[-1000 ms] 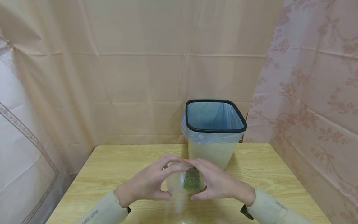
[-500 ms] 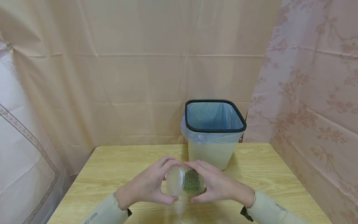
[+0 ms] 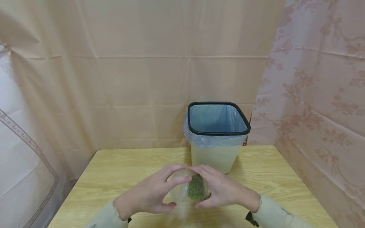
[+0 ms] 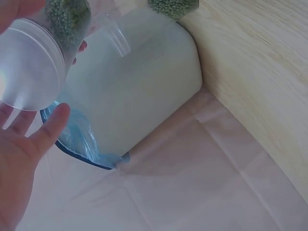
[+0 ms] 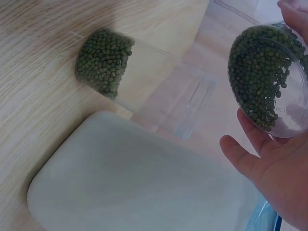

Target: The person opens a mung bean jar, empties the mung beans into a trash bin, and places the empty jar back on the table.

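In the head view a clear plastic jar (image 3: pixel 196 189), partly filled with small green beans, is held tilted on its side above the table. My right hand (image 3: pixel 220 188) grips its bottom end, thumb below and fingers above. My left hand (image 3: pixel 152 191) is curved round the translucent lid (image 3: pixel 177 191) on the jar's left end; its thumb sits low and its upper fingers reach over the lid. The left wrist view shows one finger slightly off the lid's edge. A second clear jar (image 5: pixel 103 65) of green beans stands upright on the table; no lid shows on it.
Behind the hands stands a pale bin (image 3: pixel 216 156) with a black rim and a blue liner bag (image 3: pixel 211 118). The wooden table (image 3: pixel 128 164) backs onto a beige curtain (image 3: pixel 142 79). A floral cloth (image 3: pixel 322 110) hangs on the right.
My left hand has shifted round the lid: its upper fingers reach further over it and its thumb has drawn back left. My right hand and the jar stay nearly in place.
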Demonstrator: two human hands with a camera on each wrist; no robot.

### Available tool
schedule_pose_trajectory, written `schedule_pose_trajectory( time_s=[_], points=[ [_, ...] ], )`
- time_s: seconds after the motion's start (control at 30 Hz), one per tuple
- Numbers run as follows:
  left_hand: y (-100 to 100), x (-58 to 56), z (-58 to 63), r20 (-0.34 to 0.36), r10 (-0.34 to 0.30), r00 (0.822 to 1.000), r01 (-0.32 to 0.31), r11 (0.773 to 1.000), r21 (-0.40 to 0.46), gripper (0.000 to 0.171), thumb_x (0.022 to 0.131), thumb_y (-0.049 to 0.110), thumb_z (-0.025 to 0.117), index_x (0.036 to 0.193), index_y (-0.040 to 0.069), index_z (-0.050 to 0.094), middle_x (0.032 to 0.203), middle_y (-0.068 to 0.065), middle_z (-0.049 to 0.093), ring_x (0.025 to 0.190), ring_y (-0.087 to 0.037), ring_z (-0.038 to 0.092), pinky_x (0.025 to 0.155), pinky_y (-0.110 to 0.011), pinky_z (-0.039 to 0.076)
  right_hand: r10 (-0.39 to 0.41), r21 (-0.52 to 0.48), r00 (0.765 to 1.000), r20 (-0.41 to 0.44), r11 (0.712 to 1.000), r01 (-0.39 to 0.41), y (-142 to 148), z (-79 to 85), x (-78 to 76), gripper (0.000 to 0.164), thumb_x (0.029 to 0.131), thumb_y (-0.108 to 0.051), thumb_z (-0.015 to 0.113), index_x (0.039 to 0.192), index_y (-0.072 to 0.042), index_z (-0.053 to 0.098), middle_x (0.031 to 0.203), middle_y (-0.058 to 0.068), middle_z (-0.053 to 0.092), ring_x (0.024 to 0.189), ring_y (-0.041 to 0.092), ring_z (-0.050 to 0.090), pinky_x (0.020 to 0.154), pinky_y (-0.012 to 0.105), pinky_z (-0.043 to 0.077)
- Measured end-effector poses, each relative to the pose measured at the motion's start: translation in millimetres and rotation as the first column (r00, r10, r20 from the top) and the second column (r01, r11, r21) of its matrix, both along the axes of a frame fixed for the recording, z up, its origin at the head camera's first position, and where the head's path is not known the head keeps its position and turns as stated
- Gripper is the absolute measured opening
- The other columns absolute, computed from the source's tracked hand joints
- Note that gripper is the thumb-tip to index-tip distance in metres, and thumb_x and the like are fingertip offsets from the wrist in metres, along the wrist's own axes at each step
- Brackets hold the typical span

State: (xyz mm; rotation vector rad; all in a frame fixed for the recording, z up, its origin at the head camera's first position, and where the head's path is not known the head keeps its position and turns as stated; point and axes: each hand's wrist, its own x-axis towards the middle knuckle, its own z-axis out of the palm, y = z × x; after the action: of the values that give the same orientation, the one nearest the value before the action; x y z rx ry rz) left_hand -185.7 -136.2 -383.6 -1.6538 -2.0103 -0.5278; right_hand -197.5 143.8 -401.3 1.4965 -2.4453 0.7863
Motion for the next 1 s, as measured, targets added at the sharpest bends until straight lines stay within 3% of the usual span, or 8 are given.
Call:
schedule_pose_trajectory(
  time_s=[0.2, 0.47, 1.0],
  points=[
    [-1.4, -2.1, 1.5, 0.0, -0.011, 1.0, 0.011, 1.0, 0.006, 0.092, 0.056, 0.009, 0.085, 0.14, 0.008, 0.049, 0.146, -0.016, 0.045, 0.132, -0.027, 0.049, 0.102, -0.037, 0.048, 0.015, -0.009, 1.0, 0.023, 1.0, -0.015, -2.2, 0.8, -0.5, 0.107, 0.074, -0.042, 0.091, 0.158, -0.021, 0.029, 0.141, -0.004, 0.051, 0.123, 0.016, 0.054, 0.1, 0.037, 0.049],
    [-2.0, -4.5, 2.6, 0.051, 0.025, 0.998, -0.028, 0.997, 0.066, 0.086, 0.057, 0.019, 0.086, 0.136, 0.009, 0.053, 0.137, -0.01, 0.051, 0.123, -0.021, 0.054, 0.099, -0.03, 0.05, 0.003, -0.015, 1.0, 0.008, 1.0, -0.003, -4.7, -0.6, -0.2, 0.103, 0.077, -0.052, 0.086, 0.157, -0.018, 0.031, 0.142, -0.006, 0.05, 0.123, 0.015, 0.054, 0.099, 0.037, 0.05],
    [-4.8, -7.5, 2.3, 0.241, 0.038, 0.97, -0.065, 0.992, 0.106, 0.084, 0.071, 0.038, 0.087, 0.141, 0.008, 0.051, 0.132, 0.0, 0.055, 0.111, -0.009, 0.059, 0.09, -0.022, 0.052, 0.016, -0.052, 1.0, 0.01, 0.999, -0.015, -5.9, -0.9, -0.5, 0.106, 0.072, -0.042, 0.092, 0.155, -0.012, 0.034, 0.138, -0.002, 0.054, 0.121, 0.018, 0.057, 0.098, 0.036, 0.051]
  ],
)
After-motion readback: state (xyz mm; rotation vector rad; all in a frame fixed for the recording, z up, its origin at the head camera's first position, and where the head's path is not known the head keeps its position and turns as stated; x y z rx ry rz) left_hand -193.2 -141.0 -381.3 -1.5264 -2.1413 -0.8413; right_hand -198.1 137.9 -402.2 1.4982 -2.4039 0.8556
